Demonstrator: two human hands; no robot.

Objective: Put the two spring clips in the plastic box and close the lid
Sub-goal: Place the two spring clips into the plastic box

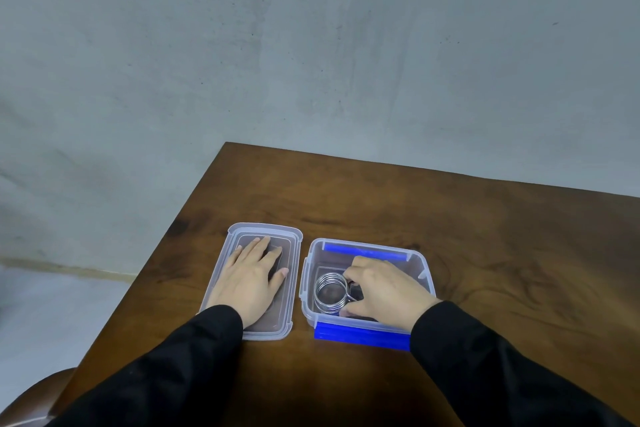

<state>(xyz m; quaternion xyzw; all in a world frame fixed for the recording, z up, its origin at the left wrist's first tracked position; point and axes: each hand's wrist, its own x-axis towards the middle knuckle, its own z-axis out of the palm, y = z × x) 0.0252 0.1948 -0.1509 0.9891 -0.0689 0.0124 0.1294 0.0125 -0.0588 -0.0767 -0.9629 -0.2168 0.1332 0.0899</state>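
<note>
A clear plastic box [420,262] with blue latches stands open on the wooden table. Inside it lies a coiled silver spring clip [330,292]. My right hand [381,291] reaches into the box, its fingers curled around the clip's dark handles next to the coil. A second clip cannot be told apart under that hand. The clear lid [292,253] lies flat on the table just left of the box. My left hand [254,279] rests palm down on the lid with fingers spread.
The table's left edge [173,246] runs diagonally close to the lid, with the floor beyond it. A grey wall stands behind the table. A rounded brown chair part [38,395] shows at the bottom left.
</note>
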